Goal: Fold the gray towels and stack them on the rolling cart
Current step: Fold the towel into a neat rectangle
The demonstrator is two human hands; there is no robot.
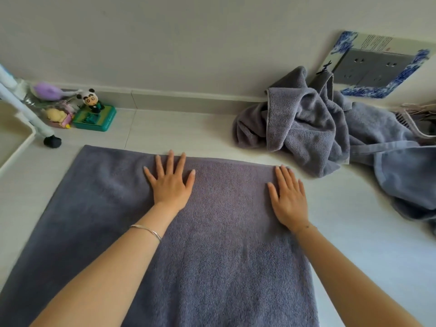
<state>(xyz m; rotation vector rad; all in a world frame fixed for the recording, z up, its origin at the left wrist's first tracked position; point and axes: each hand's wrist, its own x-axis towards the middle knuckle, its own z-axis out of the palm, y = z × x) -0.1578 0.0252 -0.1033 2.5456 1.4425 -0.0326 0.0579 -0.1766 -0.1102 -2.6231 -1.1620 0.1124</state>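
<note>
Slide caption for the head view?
Left hand and right hand press flat on a gray towel spread on the floor; crumpled gray towels lie nearby.

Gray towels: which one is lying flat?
The towel under the left hand and right hand, in the middle of the floor. It is spread smooth, while the other towels at the right lie crumpled in a heap.
</note>
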